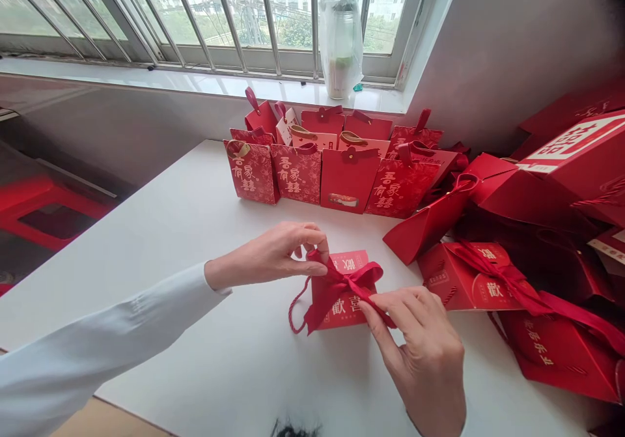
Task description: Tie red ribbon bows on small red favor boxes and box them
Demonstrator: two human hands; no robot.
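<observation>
In the head view, a small red gift box (342, 316) with gold Chinese characters stands on the white table. A dark red ribbon (347, 279) is tied across its top in a bow, and a twisted red cord handle (291, 310) loops out on the left. My left hand (293, 251) pinches the bow's left loop between thumb and fingers. My right hand (422, 339) pinches the ribbon at the bow's lower right, thumb against forefinger. One ribbon tail hangs down the box's left front.
Several red gift boxes (349, 176) stand in rows at the table's (166, 241) back. More red boxes (473, 274) pile up on the right, some with ribbons. A bagged bottle (342, 59) is on the windowsill. Left of the table is a red stool (43, 206).
</observation>
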